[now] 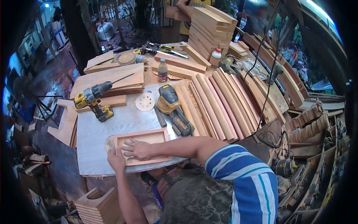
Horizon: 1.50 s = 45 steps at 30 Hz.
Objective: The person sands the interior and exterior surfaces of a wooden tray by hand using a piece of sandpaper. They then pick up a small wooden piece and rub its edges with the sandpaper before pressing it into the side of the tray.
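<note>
A shallow rectangular wooden tray (pixel 158 137) lies on the pale sheet-topped table in front of me. My right hand (pixel 137 149) rests flat inside it, palm down with the fingers spread toward its left end. My left hand (pixel 116 159) grips the tray's left front corner, its fingers partly hidden. A round tan disc (pixel 109 143), like a sanding disc, sticks out beside the tray's left end, near my left fingertips. Behind the tray stand a yellow-and-black DeWalt sander (pixel 173 108) and a pale sanding disc with holes (pixel 144 102).
A cordless drill (pixel 95 100) with a long bit lies at the left by stacked boards (pixel 119 80). Rounded wooden strips (pixel 223 104) fill the right side. A bottle (pixel 162 70) and tall stacked planks (pixel 210 33) stand farther back, near other people. Cut wooden pieces (pixel 97 205) are stacked below left.
</note>
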Motion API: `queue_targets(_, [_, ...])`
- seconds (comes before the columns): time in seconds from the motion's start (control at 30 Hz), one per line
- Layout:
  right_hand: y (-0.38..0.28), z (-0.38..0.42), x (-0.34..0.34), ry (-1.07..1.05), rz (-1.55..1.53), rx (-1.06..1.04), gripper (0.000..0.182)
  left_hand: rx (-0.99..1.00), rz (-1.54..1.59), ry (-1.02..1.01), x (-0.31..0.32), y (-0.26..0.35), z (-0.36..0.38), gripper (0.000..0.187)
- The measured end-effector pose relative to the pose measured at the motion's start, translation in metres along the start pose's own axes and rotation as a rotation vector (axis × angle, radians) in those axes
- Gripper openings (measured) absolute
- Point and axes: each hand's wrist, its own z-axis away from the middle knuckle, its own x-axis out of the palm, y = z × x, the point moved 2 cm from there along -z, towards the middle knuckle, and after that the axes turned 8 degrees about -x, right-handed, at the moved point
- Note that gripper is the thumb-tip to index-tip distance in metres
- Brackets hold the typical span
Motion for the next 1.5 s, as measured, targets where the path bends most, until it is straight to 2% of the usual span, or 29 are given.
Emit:
queue_targets(0.07, [0.000, 0.008, -0.004, -0.078, -0.014, -0.057, 0.055, 0.000, 0.013, 0.004, -0.001, 0.001, 0.001, 0.029])
queue_targets(0.17, [-0.003, 0.053, -0.019, -0.146, -0.030, -0.031, 0.054, -0.009, 0.037, 0.019, 0.000, 0.005, 0.002, 0.030])
queue_targets(0.27, [-0.002, 0.055, -0.016, -0.122, -0.019, 0.002, 0.054, -0.010, 0.007, 0.018, 0.001, 0.006, 0.002, 0.031])
queue_targets(0.4, [0.002, 0.012, -0.014, -0.087, 0.025, 0.010, 0.054, 0.041, -0.004, 0.039, 0.002, 0.007, 0.001, 0.032])
queue_targets(0.47, [-0.002, 0.002, -0.017, -0.096, 0.008, -0.049, 0.055, 0.015, 0.006, 0.014, 0.002, 0.004, 0.001, 0.032])
queue_targets(0.53, [-0.005, 0.025, -0.024, -0.120, -0.055, -0.022, 0.054, -0.024, 0.029, -0.006, 0.003, -0.003, -0.001, 0.032])
queue_targets(0.6, [-0.014, 0.049, -0.028, -0.158, -0.122, 0.011, 0.054, 0.016, 0.011, 0.036, 0.006, -0.006, 0.000, 0.031])
queue_targets(0.7, [-0.018, 0.055, -0.023, -0.131, -0.085, 0.094, 0.051, 0.011, -0.039, 0.033, 0.004, 0.001, 0.002, 0.031])
queue_targets(0.77, [-0.009, 0.029, -0.011, -0.015, 0.029, 0.081, 0.050, 0.013, -0.033, 0.032, 0.004, 0.006, 0.003, 0.032])
queue_targets(0.87, [-0.005, -0.005, -0.012, -0.080, -0.040, 0.069, 0.048, 0.040, -0.006, 0.027, 0.001, 0.009, -0.004, 0.033])
queue_targets(0.93, [0.017, 0.004, 0.029, 0.061, -0.049, 0.067, 0.035, 0.085, 0.057, 0.057, 0.006, -0.001, 0.000, 0.034])
queue_targets(0.97, [-0.001, 0.011, -0.019, -0.231, -0.278, 0.309, 0.035, 0.100, 0.086, 0.109, 0.011, -0.006, -0.004, 0.034])
queue_targets(1.0, [0.012, 0.031, 0.026, 0.238, -0.066, 0.031, 0.036, -0.097, 0.124, 0.017, 0.014, -0.009, -0.005, 0.034])
queue_targets(1.03, [-0.001, 0.049, 0.005, 0.114, -0.323, 0.165, 0.038, -0.222, 0.129, -0.081, 0.001, 0.004, 0.000, 0.035])
queue_targets(1.07, [-0.012, 0.060, -0.020, -0.037, -0.091, 0.067, 0.051, -0.172, 0.147, -0.047, 0.010, -0.017, -0.001, 0.035])
queue_targets(1.1, [-0.017, 0.067, -0.030, -0.077, -0.059, 0.086, 0.052, -0.133, 0.097, 0.021, 0.004, -0.004, 0.001, 0.035])
queue_targets(1.13, [-0.014, 0.057, -0.031, -0.110, -0.085, 0.130, 0.053, -0.025, -0.002, 0.122, 0.017, -0.020, -0.004, 0.034])
queue_targets(1.17, [-0.001, 0.048, -0.013, -0.081, -0.045, 0.019, 0.054, -0.025, -0.014, 0.112, 0.013, -0.017, -0.005, 0.035])
queue_targets(1.2, [0.008, 0.032, -0.003, -0.088, -0.029, 0.033, 0.049, -0.015, -0.022, 0.086, 0.009, -0.009, -0.002, 0.035])
queue_targets(1.3, [-0.001, -0.009, -0.024, -0.127, 0.036, 0.014, 0.051, -0.069, -0.002, 0.039, 0.002, 0.004, 0.000, 0.034])
queue_targets(1.37, [-0.005, -0.001, -0.031, -0.184, -0.039, -0.024, 0.051, -0.061, -0.026, 0.042, 0.002, 0.005, -0.001, 0.032])
queue_targets(1.5, [-0.008, 0.064, -0.046, -0.232, -0.064, -0.040, 0.048, -0.076, -0.030, 0.030, 0.001, 0.003, 0.001, 0.029])
